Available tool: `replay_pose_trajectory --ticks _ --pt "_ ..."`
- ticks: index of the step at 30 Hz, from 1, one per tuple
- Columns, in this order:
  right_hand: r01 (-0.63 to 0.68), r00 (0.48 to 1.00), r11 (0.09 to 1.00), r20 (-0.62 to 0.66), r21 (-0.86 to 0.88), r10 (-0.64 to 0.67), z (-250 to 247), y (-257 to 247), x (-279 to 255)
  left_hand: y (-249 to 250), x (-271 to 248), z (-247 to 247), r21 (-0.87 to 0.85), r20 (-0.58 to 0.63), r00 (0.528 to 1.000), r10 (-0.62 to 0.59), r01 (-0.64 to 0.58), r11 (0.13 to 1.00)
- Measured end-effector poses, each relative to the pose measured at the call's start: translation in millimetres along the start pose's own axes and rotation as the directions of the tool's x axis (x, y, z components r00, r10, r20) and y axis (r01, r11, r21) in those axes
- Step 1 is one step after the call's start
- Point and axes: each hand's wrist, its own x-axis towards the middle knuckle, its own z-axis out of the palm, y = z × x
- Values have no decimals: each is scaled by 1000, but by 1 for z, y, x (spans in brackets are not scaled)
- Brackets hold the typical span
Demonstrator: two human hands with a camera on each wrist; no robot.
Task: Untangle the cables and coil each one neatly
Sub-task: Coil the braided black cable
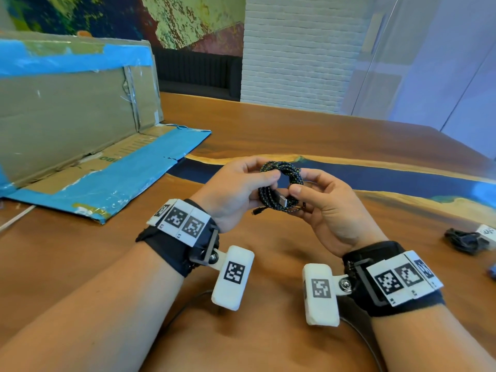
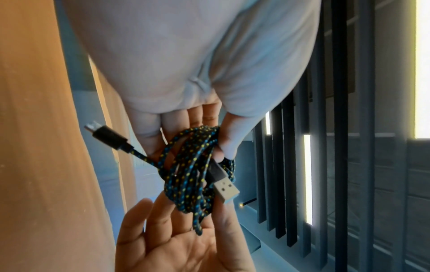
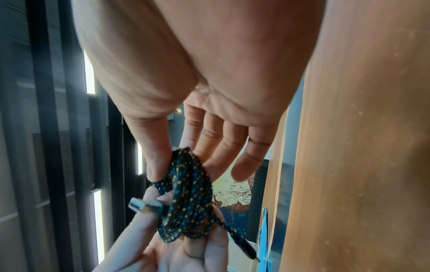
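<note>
We hold a black braided cable flecked with blue and yellow (image 1: 281,183), wound into a small coil, above the brown wooden table with a dark blue inlay (image 1: 349,135) at the centre of the head view. Our left hand (image 1: 236,191) pinches the coil's left side between thumb and curled fingers; our right hand (image 1: 327,208) pinches the right side between thumb and forefinger, its other fingers loosely spread. The cable's silver flat USB plug (image 2: 225,189) lies across the coil, beside the left thumb, and the small black plug on the other end (image 2: 107,135) sticks out free below. A flattened brown cardboard box with blue tape (image 1: 80,124) fills the upper left, and a second dark cable bundle (image 1: 461,240) lies on the table at the right edge.
</note>
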Motion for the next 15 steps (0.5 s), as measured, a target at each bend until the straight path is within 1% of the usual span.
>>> replay_pose_trajectory --ticks 4,7,9,11,15 --pt "12 999 999 37 38 -14 0 -1 -1 1 -1 2 -98 33 999 -9 12 995" --pt "25 999 998 36 61 -27 -1 -3 -1 -1 0 3 -149 48 999 -9 16 989" --pt "42 999 997 31 71 -45 -2 -3 -1 -2 0 4 -142 54 999 -2 10 990" --pt "69 997 996 18 58 -70 -1 -3 -1 -2 0 4 -126 34 999 3 2 992" --pt "127 992 991 0 -44 -127 2 -1 -1 -1 1 3 -94 -21 1000 4 -6 996"
